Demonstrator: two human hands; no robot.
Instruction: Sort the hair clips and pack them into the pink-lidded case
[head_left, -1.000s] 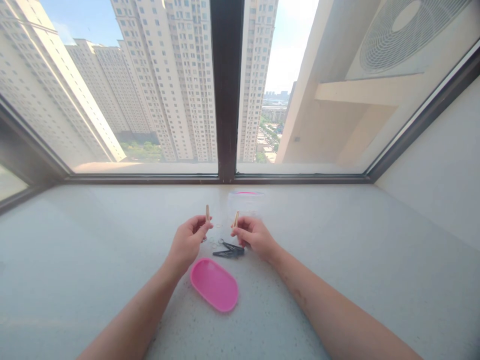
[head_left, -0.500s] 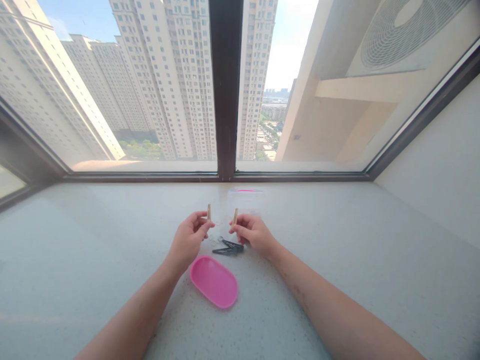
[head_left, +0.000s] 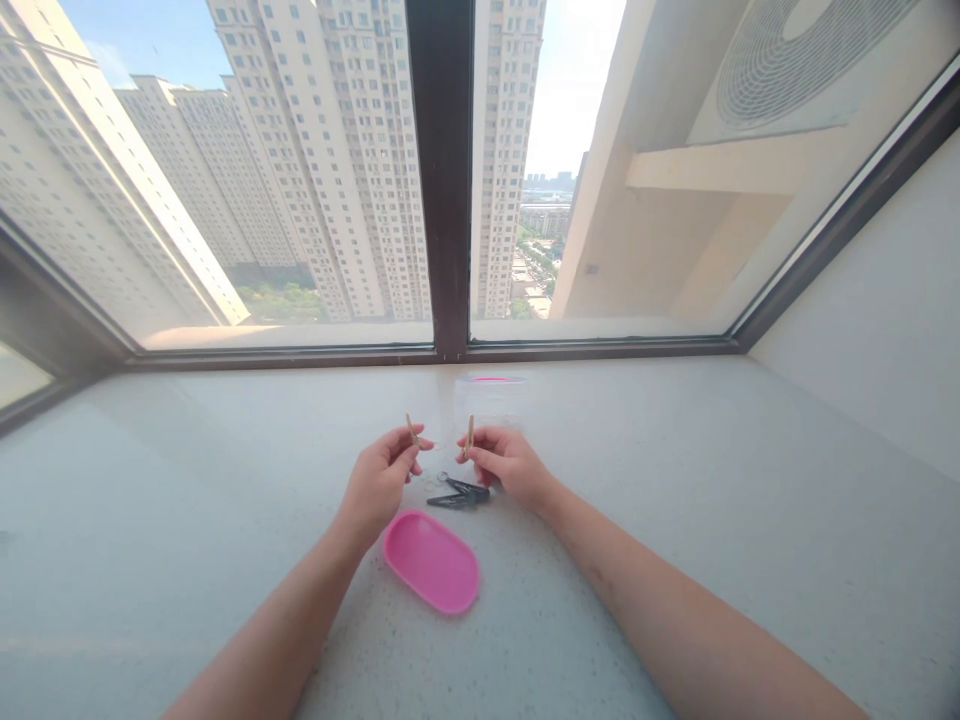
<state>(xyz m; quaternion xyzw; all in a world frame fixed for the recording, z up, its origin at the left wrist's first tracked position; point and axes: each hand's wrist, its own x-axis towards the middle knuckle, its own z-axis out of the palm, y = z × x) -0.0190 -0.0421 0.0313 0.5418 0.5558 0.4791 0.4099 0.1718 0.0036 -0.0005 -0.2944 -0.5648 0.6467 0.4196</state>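
Observation:
My left hand [head_left: 381, 478] pinches a small tan hair clip [head_left: 412, 430] between thumb and fingers, its tip pointing up. A similar tan clip [head_left: 470, 434] stands upright in the closed fingers of my right hand [head_left: 511, 464]. Just below and between the hands, several black hair clips [head_left: 459, 495] lie in a small pile, beside a few thin clear rings [head_left: 433, 486]. Nearer to me is a pink oval tray [head_left: 431, 562] with nothing in it.
A clear zip bag [head_left: 491, 396] with a pink strip lies behind my right hand. The pale speckled sill [head_left: 187, 520] ends at a dark window frame [head_left: 450, 200], and a white wall [head_left: 885, 290] borders it on the right.
The clip in my left hand has tilted to the left, and its fingers have shifted slightly. My right hand still holds its clip in about the same place.

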